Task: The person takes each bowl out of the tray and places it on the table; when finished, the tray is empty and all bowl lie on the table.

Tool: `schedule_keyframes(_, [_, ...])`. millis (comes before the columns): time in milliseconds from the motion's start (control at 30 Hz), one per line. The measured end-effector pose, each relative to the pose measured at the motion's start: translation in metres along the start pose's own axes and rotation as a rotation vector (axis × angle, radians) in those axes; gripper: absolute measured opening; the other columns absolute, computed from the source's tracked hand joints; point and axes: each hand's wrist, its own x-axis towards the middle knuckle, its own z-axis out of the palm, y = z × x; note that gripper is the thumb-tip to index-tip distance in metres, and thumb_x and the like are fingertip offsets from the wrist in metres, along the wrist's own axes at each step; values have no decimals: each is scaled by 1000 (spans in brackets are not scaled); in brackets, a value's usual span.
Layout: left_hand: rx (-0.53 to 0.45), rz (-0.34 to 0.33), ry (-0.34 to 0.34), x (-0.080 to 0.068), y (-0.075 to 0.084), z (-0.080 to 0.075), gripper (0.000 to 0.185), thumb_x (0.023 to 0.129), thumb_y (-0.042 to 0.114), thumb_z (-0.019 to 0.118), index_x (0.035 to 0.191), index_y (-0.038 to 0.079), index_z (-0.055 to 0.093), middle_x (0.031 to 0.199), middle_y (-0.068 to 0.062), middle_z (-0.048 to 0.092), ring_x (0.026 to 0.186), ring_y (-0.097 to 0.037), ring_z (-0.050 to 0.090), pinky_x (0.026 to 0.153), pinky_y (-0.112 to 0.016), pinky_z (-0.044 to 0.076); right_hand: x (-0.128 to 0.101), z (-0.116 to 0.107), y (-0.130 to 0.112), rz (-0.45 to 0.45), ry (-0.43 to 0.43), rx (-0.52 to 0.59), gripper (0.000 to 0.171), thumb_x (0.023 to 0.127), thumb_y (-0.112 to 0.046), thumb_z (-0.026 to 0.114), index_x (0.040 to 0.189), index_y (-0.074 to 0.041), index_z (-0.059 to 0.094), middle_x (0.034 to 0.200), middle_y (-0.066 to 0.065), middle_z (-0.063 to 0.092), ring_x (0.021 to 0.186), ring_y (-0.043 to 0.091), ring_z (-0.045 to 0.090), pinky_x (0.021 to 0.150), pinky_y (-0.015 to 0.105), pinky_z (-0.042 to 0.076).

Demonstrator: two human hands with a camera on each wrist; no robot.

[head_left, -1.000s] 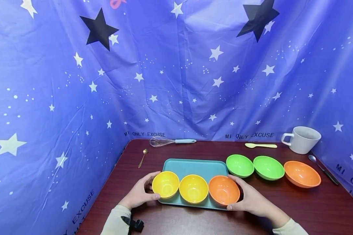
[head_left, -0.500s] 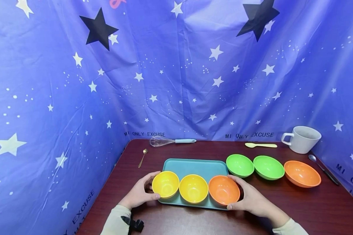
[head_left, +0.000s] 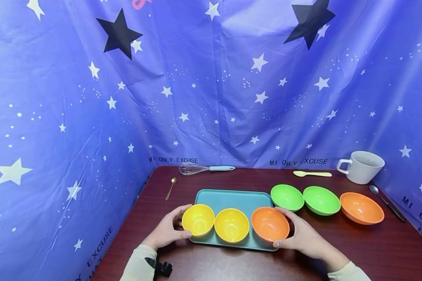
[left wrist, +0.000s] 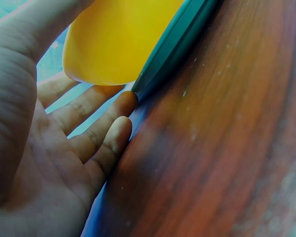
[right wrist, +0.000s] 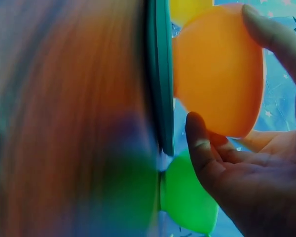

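Two yellow bowls and an orange bowl stand in a row along the near half of a teal tray. My left hand holds the left yellow bowl by its outer side, thumb at the near side and fingers behind it. Untouched in the middle is the other yellow bowl. My right hand grips the orange bowl between thumb and fingers, with a narrow gap between it and the middle bowl. In the right wrist view, the bowl's foot is right at the tray surface.
Right of the tray are two green bowls and a wider orange bowl. A grey mug, a dark-handled spoon and a pale yellow spoon lie beyond. A whisk and a small gold spoon are at the back left.
My right hand has shifted the orange bowl slightly to the right and away from me, parting it from the middle yellow bowl. My left hand has stayed in place.
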Motion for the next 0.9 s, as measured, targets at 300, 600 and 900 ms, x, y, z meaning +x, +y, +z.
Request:
schedule_keyframes(300, [16,-16,-2,0,3,0,89,83,25,91,159,21,44,137,5,64,106,-23,66,89,-35,58,-5,-17,1,27,31,-26,103,71,-38,98,155,-7,46,144,11,59,118,18,60,93,25,51])
schedule_keyframes(600, [17,-3,2,0,3,1,89,84,25,90,159,16,43,137,1,64,106,-23,66,88,-35,58,-21,-43,13,43,61,-72,98,77,-34,95,156,-7,45,147,16,56,118,6,56,90,21,49])
schedule_keyframes(900, [9,14,0,0,0,-1,89,84,23,89,160,15,43,138,0,64,106,-23,67,88,-35,58,-34,-58,32,29,86,-151,97,76,-35,95,154,-5,46,148,14,56,117,-4,51,90,13,40])
